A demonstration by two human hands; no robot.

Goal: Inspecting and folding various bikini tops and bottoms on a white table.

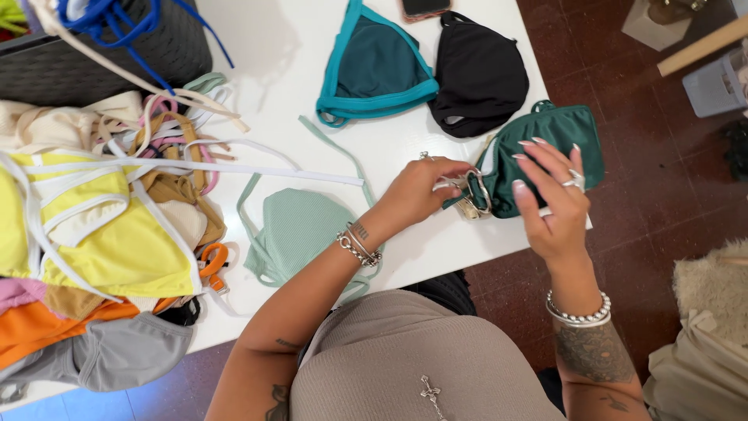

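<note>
My left hand (421,191) pinches the silver metal ring (477,193) on a dark green swimsuit piece (549,148) at the table's right edge. My right hand (553,199) lies against the same green piece with its fingers spread, long nails pointing up. A pale mint bikini top (300,230) with thin straps lies under my left forearm. Farther back lie a teal triangle top (378,66) and a black piece (479,74).
A heap of swimwear covers the white table (312,39) on the left: yellow (117,249), orange (39,327), grey (117,351), tan and cream pieces with white straps. A dark woven basket (117,47) holds blue cord. A phone (425,8) lies at the back.
</note>
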